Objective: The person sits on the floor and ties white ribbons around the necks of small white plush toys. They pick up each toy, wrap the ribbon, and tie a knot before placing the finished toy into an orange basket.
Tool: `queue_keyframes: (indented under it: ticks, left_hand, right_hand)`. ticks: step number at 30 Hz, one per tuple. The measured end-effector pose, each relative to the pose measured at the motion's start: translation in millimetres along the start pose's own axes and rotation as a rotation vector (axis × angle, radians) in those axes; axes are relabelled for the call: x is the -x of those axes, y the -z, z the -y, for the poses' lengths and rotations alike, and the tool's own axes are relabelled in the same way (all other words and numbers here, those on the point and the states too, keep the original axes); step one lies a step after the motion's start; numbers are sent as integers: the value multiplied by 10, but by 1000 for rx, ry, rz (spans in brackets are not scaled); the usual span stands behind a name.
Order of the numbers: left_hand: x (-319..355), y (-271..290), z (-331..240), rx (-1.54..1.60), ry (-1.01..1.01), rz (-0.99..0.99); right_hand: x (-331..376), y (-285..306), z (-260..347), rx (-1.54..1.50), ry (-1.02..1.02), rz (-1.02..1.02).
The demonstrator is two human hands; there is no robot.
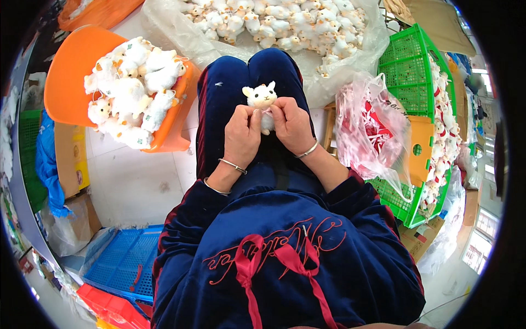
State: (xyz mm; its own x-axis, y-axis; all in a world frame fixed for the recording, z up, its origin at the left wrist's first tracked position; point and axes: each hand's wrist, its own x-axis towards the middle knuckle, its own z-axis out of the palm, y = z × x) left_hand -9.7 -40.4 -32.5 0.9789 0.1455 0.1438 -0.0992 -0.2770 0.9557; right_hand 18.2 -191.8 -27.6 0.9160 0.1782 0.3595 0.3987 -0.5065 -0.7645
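A small white plush animal [261, 97] with a pale face stands upright over my knees, which are in dark blue trousers. My left hand [241, 136] and my right hand [292, 126] both pinch it at the neck, where a bit of pink ribbon shows between my fingertips. The toy's lower body is partly hidden behind my fingers. Metal bangles circle both my wrists.
An orange chair [68, 77] at the left carries a heap of the same white plush toys [133, 88]. A large clear bag [350, 49] of more toys lies ahead. A green crate [412, 82] and a clear bag of red-and-white ribbons [367, 131] stand at the right. A blue crate [123, 263] sits lower left.
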Motion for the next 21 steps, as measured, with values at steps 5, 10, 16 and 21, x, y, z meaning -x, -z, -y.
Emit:
queue_keyframes:
  ticks: [5,10,16,21]
  left_hand:
    - [32,-34,100,108,136,-17]
    - [40,-42,96,168,169,-1]
    - [-8,-85,123,134,42,-10]
    - [-17,-105,187,158,78,-11]
  right_hand:
    - [-55,8,-22,-20,41,12]
    - [-95,52,-58,-29,74,31]
    - [-57,38,-92,-24,-7,5]
    - [-59,0,-68,-12,-50,-28]
